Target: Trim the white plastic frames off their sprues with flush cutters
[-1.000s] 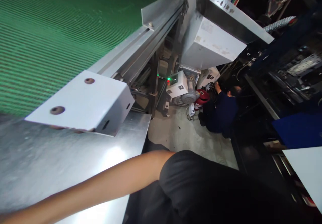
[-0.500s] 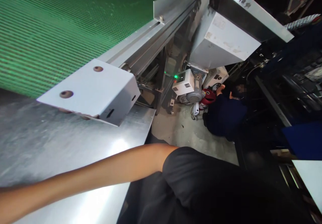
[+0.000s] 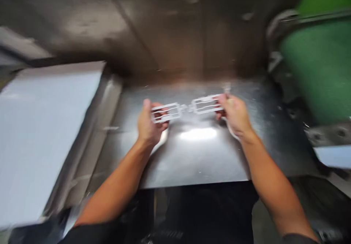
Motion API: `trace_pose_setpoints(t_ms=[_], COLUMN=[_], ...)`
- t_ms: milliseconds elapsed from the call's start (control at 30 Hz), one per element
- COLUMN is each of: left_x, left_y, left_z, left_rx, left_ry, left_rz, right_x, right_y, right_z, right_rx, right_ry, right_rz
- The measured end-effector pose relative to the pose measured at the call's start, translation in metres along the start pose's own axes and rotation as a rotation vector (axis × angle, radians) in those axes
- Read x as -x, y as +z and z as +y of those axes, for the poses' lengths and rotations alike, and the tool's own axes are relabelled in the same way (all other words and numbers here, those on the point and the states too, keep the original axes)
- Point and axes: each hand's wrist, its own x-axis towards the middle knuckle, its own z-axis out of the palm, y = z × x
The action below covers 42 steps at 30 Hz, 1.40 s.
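A flat galvanized steel sheet forms the central work surface. A white plastic twin-rectangle frame part sits over this sheet, its left end in the left hand and its right end in the right hand. A flat pale rectangular panel lies left of the sheet, beyond a sloped metal edge. A green conveyor belt runs to the right of the sheet, with a white metal bracket cover below it. A dark metal rear wall stands behind the sheet. The person's black shirt occupies the near side, in front of the sheet.
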Motion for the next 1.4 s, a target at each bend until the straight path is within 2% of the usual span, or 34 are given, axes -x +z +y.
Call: trace_pose_setpoints(t_ms=[33,100,200,333,500,600,700,933,1167,1267,1400], left_x=[0.0,0.0,-0.002,-0.003,0.001,0.003,0.003,0.004,0.009,0.011,0.014], left_y=[-0.018,-0.036,-0.037,-0.034,-0.038,-0.038,-0.036,-0.034,-0.029,-0.03,-0.036], left_z=[0.006,0.008,0.003,0.005,0.013,0.015,0.015,0.011,0.009,0.007,0.003], left_rx=[-0.009,-0.052,-0.105,-0.069,-0.062,-0.088,-0.126,-0.148,-0.18,-0.184,-0.165], left_ry=[0.053,0.121,0.174,0.16,0.1,0.081,0.08,0.159,0.173,0.156,0.101], left_rz=[0.035,-0.012,-0.134,-0.15,-0.233,-0.269,-0.243,-0.227,-0.232,-0.277,-0.415], right_x=[-0.006,-0.01,-0.003,0.006,0.004,0.008,0.013,0.013,0.011,0.005,-0.004], right_y=[0.005,-0.002,-0.022,-0.024,-0.021,-0.024,-0.026,-0.033,-0.034,-0.036,-0.037], right_z=[0.004,0.006,-0.008,-0.027,-0.014,-0.001,0.004,0.006,0.01,0.012,0.014], right_rx=[-0.026,-0.067,-0.044,0.016,-0.136,-0.19,-0.233,-0.177,-0.152,-0.102,-0.013], right_ry=[-0.052,-0.156,-0.223,-0.224,-0.095,-0.002,0.048,0.004,-0.025,-0.036,-0.008], right_rz=[-0.084,-0.149,-0.228,-0.303,-0.399,-0.402,-0.407,-0.381,-0.329,-0.254,-0.149])
